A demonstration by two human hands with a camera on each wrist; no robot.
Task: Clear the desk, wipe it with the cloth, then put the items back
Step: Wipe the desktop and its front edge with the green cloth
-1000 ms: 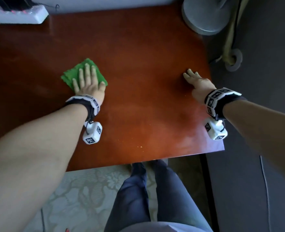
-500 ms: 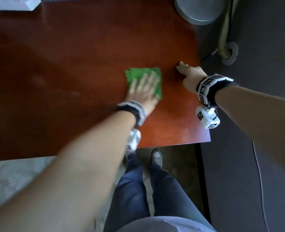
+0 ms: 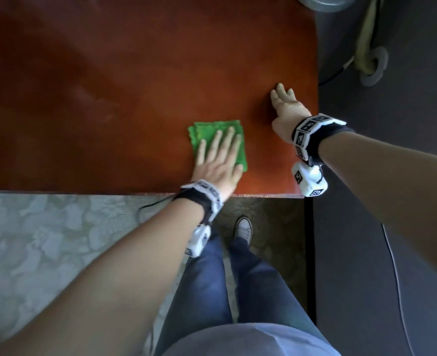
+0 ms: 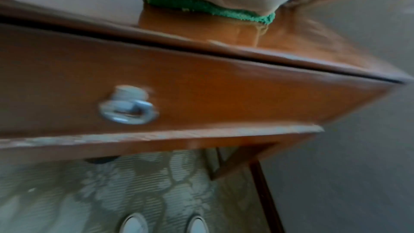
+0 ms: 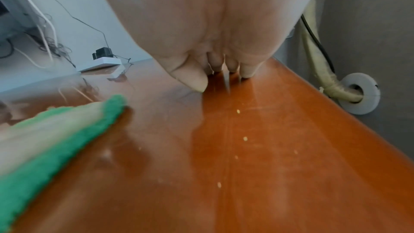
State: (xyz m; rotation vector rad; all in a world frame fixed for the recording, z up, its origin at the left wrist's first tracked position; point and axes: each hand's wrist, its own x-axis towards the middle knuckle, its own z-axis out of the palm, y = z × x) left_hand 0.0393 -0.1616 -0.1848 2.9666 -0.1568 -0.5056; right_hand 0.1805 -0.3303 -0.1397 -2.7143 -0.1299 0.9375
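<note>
cloth (image 3: pixel 204 136): half under left hand (image 3: pixel 218 160) | drawer ring (image 4: pixel 128 111): blurred

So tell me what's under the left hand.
The green cloth, flat on the desk, pressed by the left hand. The desk surface beneath the cloth is covered and cannot be seen.

The right hand (image 5: pixel 208 29) rests its fingertips (image 5: pixel 246 72) on the glossy desk (image 5: pixel 280 148) — pale crumbs (image 5: pixel 245 138) dot the wood nearby. At the left a green cloth (image 5: pixel 56 150) lies flat, blurred; a white power strip (image 5: pixel 100 64) sits far back.
</note>
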